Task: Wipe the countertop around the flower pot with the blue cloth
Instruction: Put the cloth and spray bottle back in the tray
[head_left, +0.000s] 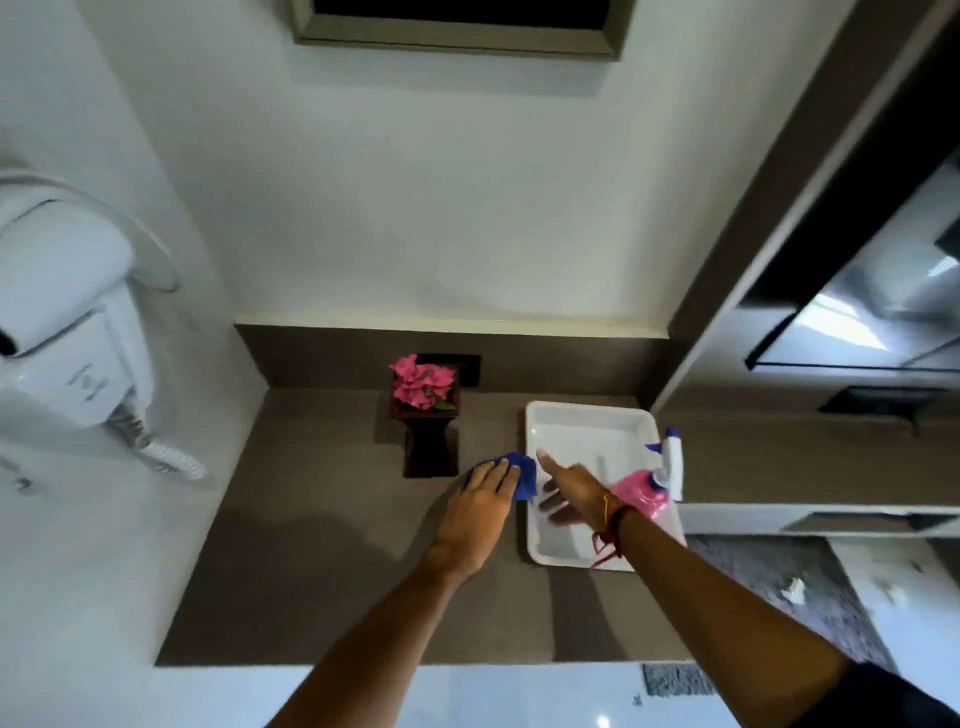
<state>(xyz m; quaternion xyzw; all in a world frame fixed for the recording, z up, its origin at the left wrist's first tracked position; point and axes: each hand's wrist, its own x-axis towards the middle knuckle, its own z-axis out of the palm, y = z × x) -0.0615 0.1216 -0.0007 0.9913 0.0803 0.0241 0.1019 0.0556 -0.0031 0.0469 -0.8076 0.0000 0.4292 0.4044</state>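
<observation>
A dark wooden flower pot (430, 441) with pink flowers (420, 383) stands on the brown countertop (311, 545) near the back wall. Just right of its base lies the blue cloth (524, 470), pressed flat onto the counter under my left hand (480, 512). My right hand (569, 491) reaches over the left edge of the white tray (587, 415), fingers spread, thumb pointing toward the cloth, holding nothing.
A pink spray bottle with a white and blue trigger head (657, 483) stands at the tray's right rim. A white wall-mounted hair dryer (67, 338) with a coiled cord hangs on the left wall. A mirror (857, 312) sits at the right.
</observation>
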